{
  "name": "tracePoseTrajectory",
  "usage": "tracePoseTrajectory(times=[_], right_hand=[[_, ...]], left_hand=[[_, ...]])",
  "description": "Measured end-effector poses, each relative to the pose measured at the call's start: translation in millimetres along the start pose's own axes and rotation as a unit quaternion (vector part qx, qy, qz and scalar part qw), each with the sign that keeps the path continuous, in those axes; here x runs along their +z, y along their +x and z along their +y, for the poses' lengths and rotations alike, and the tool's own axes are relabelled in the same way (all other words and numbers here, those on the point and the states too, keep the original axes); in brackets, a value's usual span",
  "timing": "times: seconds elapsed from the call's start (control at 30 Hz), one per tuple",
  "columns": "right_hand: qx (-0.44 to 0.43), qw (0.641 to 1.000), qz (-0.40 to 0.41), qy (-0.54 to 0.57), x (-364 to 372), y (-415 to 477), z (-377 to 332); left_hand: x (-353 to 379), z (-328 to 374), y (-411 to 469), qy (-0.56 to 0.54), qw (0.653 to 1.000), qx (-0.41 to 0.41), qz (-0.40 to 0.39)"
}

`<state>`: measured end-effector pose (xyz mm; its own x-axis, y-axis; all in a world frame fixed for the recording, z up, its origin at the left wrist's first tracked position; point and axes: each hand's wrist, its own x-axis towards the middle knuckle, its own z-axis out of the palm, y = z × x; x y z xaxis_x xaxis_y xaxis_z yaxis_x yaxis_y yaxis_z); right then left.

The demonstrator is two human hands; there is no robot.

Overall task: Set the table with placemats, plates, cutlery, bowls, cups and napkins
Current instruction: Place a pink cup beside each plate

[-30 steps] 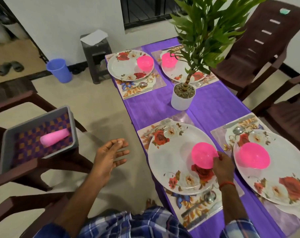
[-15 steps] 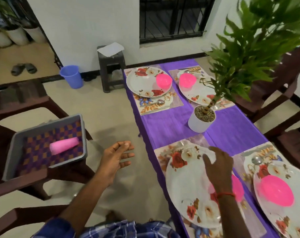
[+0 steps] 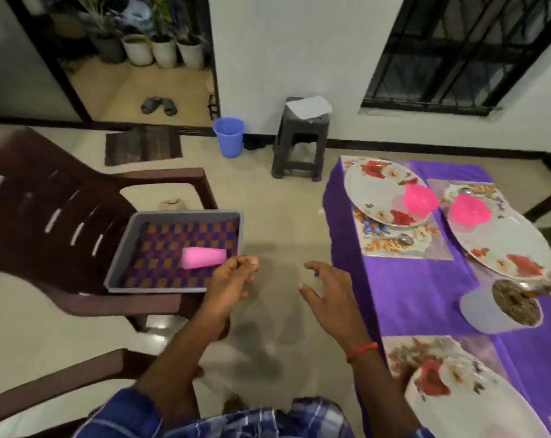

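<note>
Pink cup (image 3: 203, 257): lies sideways in grey tray (image 3: 160, 290) on chair (image 3: 40, 191), awaiting pickup. Left hand (image 3: 233, 279): hovers at tray's near right corner, fingers loosely curled, empty, probably going for it. Right hand (image 3: 327, 292): spread wide, empty, beside table (image 3: 410, 286) left edge.

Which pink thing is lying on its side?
The pink cup, in the grey tray on the chair. The two pink bowls sit on plates on the purple table.
</note>
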<state>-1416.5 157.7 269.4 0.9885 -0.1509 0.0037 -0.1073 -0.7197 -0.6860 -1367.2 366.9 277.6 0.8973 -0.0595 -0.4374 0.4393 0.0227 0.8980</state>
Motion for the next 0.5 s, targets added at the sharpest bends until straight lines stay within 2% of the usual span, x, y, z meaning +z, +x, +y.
tracePoseTrajectory(times=[0.2, 0.5], right_hand=[[-0.038, 0.996, -0.08, -0.004, 41, 41, -38], [-0.062, 0.979, -0.192, 0.008, 116, 140, -70]], left_hand=[[-48, 0, 23, 0.013, 0.998, 0.034, 0.045], [-102, -8, 82, 0.039, 0.992, -0.006, 0.121]])
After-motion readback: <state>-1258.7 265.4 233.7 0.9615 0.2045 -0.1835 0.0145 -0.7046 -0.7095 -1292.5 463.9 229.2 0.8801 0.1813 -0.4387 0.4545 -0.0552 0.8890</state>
